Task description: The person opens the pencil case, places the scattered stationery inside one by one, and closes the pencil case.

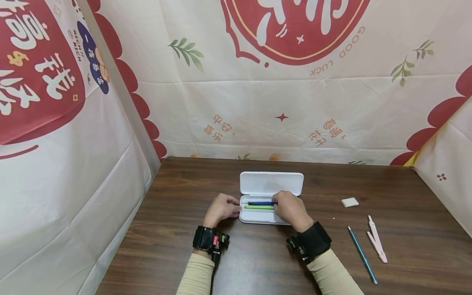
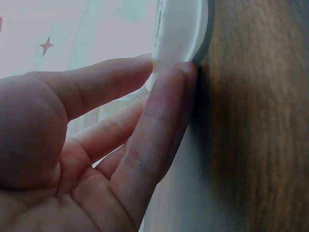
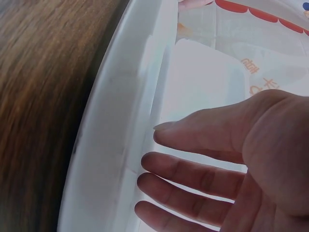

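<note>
A white pencil case (image 1: 263, 218) lies with its lid (image 1: 271, 183) raised at the back. Inside, a blue pen (image 1: 261, 203) lies behind a light green one (image 1: 259, 207); their right parts are hidden. My left hand (image 1: 222, 209) pinches the case's left end; in the left wrist view the thumb and fingers of that hand (image 2: 116, 130) meet at the white rim (image 2: 181, 34). Over the case, my right hand (image 1: 290, 208) covers the pens' right parts. The right wrist view shows this hand (image 3: 217, 159) with bent fingers by the case wall (image 3: 108, 106); any grip is hidden.
Right of the case on the brown table (image 1: 177, 196) lie a white eraser (image 1: 349, 202), a teal pencil (image 1: 362, 255) and a pale pink compass (image 1: 376, 240). Printed cloth (image 1: 258, 94) hangs behind the table and at both sides.
</note>
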Available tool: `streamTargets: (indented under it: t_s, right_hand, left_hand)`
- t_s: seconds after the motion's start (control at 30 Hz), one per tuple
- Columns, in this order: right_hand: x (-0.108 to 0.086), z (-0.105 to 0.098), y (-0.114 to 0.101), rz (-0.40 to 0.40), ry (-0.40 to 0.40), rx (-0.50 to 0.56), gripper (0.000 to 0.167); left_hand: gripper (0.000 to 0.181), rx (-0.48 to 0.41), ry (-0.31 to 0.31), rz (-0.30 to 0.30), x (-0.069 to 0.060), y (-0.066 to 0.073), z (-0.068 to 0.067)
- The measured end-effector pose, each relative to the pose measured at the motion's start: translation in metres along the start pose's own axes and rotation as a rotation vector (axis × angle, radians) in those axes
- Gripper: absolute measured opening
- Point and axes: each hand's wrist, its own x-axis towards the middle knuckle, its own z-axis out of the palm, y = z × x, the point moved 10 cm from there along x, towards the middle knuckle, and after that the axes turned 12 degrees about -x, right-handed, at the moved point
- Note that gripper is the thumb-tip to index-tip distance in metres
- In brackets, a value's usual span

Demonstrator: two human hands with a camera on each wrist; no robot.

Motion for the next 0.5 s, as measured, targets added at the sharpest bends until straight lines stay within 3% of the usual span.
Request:
streamTargets:
  t_s: [0.5]
  right_hand:
    - [-0.0060,-0.0054,0.0031,0.021,0.008,0.022,0.007]
  left_hand:
    - [0.020,-0.015,-0.003,-0.009,0.0002,-0.0003,0.0000]
